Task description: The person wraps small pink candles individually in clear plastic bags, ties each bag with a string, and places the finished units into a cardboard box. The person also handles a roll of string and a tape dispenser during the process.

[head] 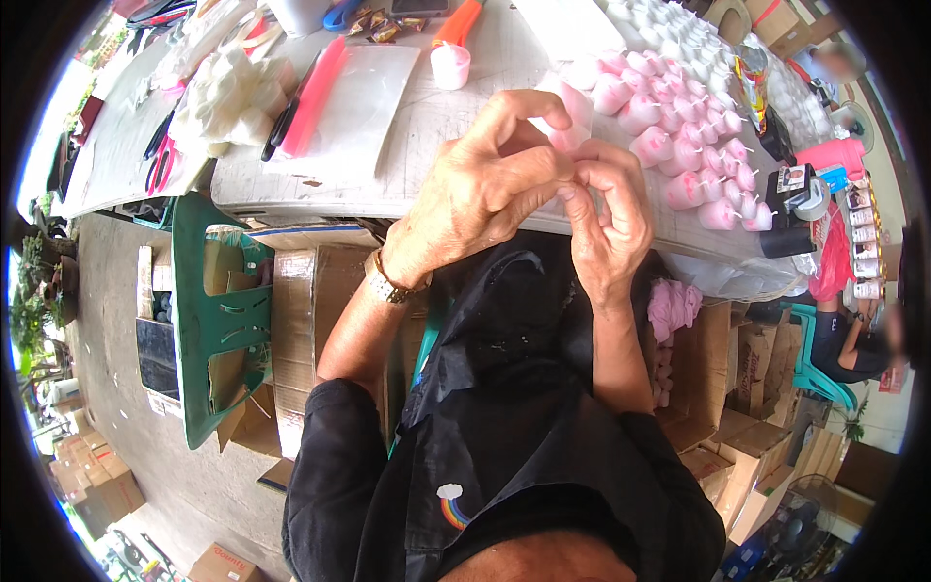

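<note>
My left hand, with a gold-coloured watch at its wrist, meets my right hand above the table's front edge. The thumbs and fingers of both are pinched close together at the tips. Whatever lies between them is too small or hidden to make out. Just beyond the fingers is a pale pink, partly hidden thing, perhaps a candle or plastic wrap. Many small pink candles with white wicks stand crowded right of my hands. A single pale pink candle stands beyond my left hand.
White candles fill the table behind the pink ones. Left lie clear plastic sheets, a bright pink strip, a bag of white pieces and pink-handled scissors. A green plastic chair and cardboard boxes stand below.
</note>
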